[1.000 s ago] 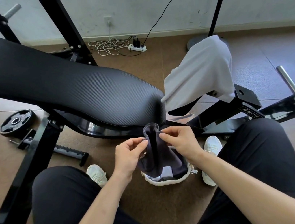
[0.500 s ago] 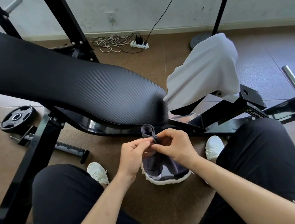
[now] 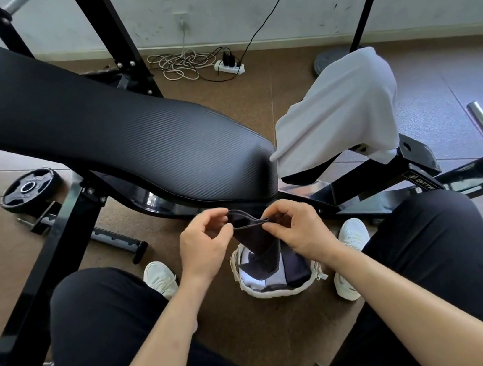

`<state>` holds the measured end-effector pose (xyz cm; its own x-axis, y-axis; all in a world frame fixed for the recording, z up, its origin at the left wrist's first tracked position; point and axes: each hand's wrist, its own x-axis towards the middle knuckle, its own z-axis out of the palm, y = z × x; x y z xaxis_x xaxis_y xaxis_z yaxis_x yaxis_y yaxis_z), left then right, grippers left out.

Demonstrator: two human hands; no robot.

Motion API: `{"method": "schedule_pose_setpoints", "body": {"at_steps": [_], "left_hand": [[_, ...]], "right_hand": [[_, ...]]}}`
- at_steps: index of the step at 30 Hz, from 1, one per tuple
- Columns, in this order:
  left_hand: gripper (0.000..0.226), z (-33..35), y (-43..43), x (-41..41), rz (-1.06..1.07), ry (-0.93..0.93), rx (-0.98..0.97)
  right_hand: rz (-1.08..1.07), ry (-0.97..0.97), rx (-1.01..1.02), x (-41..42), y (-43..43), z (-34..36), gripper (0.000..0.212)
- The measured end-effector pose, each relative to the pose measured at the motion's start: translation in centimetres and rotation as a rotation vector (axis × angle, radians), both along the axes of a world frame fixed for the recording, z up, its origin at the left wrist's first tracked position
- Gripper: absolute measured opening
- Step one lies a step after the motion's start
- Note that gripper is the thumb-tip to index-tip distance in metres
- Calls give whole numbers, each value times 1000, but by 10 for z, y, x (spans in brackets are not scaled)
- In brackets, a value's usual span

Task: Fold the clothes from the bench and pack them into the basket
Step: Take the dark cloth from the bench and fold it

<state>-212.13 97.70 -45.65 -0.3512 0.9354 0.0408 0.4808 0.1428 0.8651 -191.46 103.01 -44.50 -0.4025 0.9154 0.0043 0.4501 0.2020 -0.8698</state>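
Pinching the dark garment (image 3: 258, 242) at its top hem: left hand (image 3: 204, 244) and right hand (image 3: 299, 230), 2 fingertip grips, with the cloth hanging just above the basket (image 3: 276, 293). Keep the edges aligned and lower it flat beside the packed pieces. The grey cloth (image 3: 338, 110) on the bench (image 3: 135, 142) isn't folded yet.

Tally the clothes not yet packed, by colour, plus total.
dark grey garment: 1, pinched by left hand and right hand over the basket
light grey garment: 1, draped on the bench
Total: 2
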Motion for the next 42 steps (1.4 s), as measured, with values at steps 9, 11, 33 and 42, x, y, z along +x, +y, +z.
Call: {"method": "schedule_pose_setpoints", "body": {"at_steps": [9, 11, 33, 42], "left_hand": [[15, -15, 7, -16, -63, 114, -450], [21, -14, 5, -16, -69, 146, -457], [18, 0, -2, -13, -221, 135, -193], [15, 9, -1, -4, -300, -227, -95]], "right_hand": [[113, -26, 97, 7, 3, 3, 21], [109, -55, 108, 9, 5, 3, 22], [-19, -267, -57, 16, 14, -2, 19], [214, -203, -33, 4, 0, 10, 45]]}}
